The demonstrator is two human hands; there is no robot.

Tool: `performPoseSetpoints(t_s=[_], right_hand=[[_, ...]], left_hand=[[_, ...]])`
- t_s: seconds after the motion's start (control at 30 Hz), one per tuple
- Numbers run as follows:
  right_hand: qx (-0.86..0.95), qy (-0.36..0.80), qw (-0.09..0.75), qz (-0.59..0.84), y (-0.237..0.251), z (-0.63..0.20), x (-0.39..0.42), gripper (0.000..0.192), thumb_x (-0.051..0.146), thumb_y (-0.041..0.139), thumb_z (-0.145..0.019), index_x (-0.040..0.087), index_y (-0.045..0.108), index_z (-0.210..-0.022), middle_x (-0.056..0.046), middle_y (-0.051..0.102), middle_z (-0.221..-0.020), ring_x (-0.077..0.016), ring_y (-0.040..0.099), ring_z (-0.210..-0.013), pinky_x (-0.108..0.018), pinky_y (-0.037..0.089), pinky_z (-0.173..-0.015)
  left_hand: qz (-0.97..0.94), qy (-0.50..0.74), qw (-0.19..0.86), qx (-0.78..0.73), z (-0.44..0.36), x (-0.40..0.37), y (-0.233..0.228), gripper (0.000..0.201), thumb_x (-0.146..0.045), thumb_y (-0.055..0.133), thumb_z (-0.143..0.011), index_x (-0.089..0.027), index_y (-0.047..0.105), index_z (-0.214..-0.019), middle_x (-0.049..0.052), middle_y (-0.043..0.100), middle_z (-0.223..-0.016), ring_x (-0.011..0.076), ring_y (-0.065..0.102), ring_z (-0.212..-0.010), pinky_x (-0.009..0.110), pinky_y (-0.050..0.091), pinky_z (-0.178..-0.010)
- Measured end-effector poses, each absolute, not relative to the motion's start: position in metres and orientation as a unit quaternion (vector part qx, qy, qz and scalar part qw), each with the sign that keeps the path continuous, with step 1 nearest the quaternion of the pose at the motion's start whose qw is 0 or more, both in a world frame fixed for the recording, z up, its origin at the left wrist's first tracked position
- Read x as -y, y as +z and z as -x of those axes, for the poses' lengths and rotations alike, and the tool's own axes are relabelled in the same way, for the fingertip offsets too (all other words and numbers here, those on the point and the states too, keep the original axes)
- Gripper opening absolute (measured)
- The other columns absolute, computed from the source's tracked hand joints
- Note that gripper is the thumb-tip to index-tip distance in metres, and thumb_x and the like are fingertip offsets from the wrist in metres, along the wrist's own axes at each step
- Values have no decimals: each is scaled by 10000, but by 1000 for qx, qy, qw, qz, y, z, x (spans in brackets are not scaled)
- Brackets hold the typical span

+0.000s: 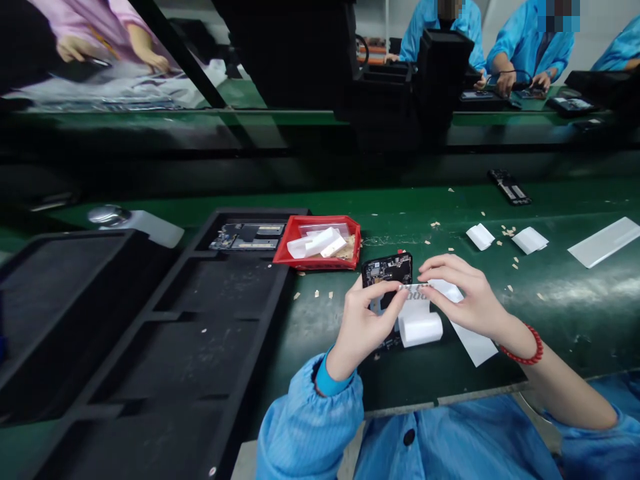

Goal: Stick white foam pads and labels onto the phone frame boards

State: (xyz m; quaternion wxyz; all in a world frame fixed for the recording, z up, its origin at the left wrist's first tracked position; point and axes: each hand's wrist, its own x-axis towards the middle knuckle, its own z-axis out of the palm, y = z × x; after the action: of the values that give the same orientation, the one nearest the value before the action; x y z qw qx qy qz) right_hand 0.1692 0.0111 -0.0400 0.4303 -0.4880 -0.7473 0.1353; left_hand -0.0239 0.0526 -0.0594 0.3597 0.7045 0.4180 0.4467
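Just in front of the red parts bin (320, 257), your left hand (361, 327) grips the opened phone body (387, 272) while your right hand (467, 300) pinches a white film strip (419, 319) over it, apparently mid-application, needing careful alignment.

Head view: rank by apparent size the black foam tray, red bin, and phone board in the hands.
1. Black foam tray, largest, though nearest the camera.
2. Red bin.
3. Phone board, smallest; partly covered by the hands.
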Motion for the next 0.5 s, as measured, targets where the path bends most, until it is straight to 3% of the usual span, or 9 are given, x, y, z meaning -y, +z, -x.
performPoseSetpoints(t_s=[0.17, 0.5], right_hand=[[798, 29, 389, 459, -34, -175, -13, 120, 148, 599, -943, 203, 706, -945, -92, 739, -1000, -214, 672, -853, -423, 538, -809], [849, -86, 289, 433, -29, -173, -12, 187, 104, 545, -965, 188, 700, -902, -127, 763, -1129, -251, 715, -1017, -591, 485, -1028]], left_hand=[[-710, 444, 352, -418, 23, -52, -59, 93, -247, 724, -782, -194, 797, -761, 76, 780, -828, 198, 708, -739, 312, 593, -704], [-713, 432, 356, -421, 22, -53, -61, 95, -248, 716, -787, -204, 796, -766, 76, 779, -877, 203, 698, -748, 334, 594, -726]])
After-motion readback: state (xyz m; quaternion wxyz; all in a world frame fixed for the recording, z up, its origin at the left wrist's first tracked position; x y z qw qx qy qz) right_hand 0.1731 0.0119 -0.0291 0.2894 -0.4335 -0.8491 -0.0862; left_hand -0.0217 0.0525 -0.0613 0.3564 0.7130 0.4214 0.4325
